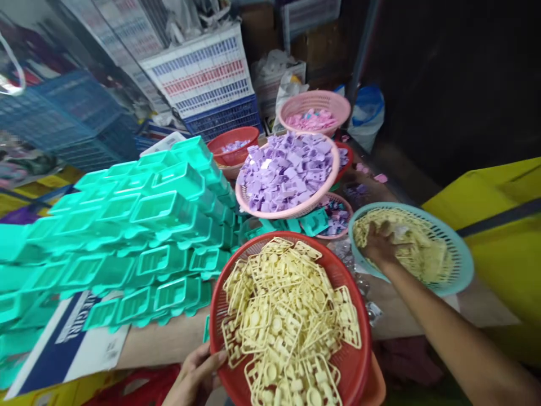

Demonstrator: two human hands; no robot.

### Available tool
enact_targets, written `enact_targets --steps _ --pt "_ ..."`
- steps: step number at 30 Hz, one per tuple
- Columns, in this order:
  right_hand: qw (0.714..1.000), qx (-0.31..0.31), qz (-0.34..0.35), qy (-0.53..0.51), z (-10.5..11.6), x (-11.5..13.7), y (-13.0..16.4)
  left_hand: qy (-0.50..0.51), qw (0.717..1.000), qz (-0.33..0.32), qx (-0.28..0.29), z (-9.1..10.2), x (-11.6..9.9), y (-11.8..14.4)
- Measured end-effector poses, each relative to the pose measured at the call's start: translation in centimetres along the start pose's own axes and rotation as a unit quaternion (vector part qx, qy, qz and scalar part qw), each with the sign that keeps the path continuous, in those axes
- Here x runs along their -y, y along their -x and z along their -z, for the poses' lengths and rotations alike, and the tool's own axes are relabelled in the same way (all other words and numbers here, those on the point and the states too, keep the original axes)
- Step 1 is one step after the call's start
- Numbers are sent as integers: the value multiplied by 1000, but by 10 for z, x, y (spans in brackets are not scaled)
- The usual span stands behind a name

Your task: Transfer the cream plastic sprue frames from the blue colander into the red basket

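My left hand [198, 373] grips the left rim of a red plastic basket [364, 338], thumb over the edge and fingers below. The basket is heaped with pale yellow plastic part frames [283, 316] that carry small spoon-like and round pieces. On the right, my right hand [384, 243] reaches into a light blue basket [462, 262]. Its fingers are spread over the pale yellow pieces [426, 254] there, and I see nothing held in them. Some of the fingertips are hard to make out against the pieces.
Stacked green plastic trays [164, 211] fill the left of the table. Behind the red basket stand a pink basket of purple pieces [291, 172], a small red bowl [215, 148] and another pink basket [342, 104]. A yellow bag or box [499, 237] borders the right side.
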State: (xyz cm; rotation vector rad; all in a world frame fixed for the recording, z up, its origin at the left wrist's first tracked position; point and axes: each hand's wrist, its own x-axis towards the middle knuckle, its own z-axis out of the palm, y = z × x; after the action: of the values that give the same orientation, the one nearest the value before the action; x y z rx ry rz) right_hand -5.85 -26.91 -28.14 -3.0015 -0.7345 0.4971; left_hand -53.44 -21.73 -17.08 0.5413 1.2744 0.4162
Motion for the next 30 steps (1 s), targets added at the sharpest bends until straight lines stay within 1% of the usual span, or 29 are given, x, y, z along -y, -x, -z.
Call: enact_targets --steps 2,5,10,12,18,23,30 --pt "999 -25 19 -9 -1 3 3 -13 1000 -1 23 -2 -2 0" --pt "998 -60 25 -27 -6 5 8 -35 998 -6 52 -1 -3 -1" --pt "994 -89 12 -59 -9 9 9 -45 998 -21 48 -5 -5 -2" --pt "994 -90 8 -68 -7 11 8 -47 998 -19 47 -8 -7 -1" --pt "994 -67 -4 -83 0 15 5 -53 997 -25 57 -14 -14 3" --pt "993 -76 -9 -88 -4 16 5 -50 997 -22 62 -10 -13 2" --pt "994 -72 -11 -77 1 11 2 -50 997 -20 60 -5 -9 -4"
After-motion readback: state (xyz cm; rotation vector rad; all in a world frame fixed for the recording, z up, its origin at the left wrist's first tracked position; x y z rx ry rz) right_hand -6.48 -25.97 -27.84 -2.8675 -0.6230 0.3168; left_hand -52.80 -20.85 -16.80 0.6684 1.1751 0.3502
